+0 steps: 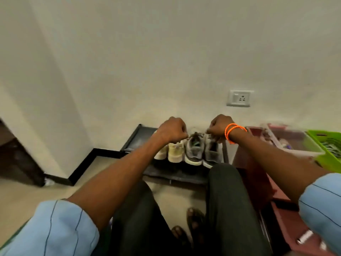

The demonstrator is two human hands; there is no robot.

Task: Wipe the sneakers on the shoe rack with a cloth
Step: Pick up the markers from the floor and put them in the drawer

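A black shoe rack (136, 139) stands against the wall. On its top shelf sit a pair of cream sneakers (175, 154) on the left and a pair of grey sneakers (195, 152) on the right. My left hand (172, 129) and my right hand (218, 126), which wears orange wristbands, hover over the grey pair with fingers curled. Each hand seems to pinch an end of the dark shoelaces (193, 134) of the grey sneakers, though blur hides the exact grip. No cloth shows in view.
A wall socket (239, 98) is above the rack. To the right stand a maroon bin (258, 172), a clear plastic box (295, 145) and a green crate (330, 146). Dark furniture (16, 156) stands at the left. My legs and sandalled feet (193, 224) are below the rack.
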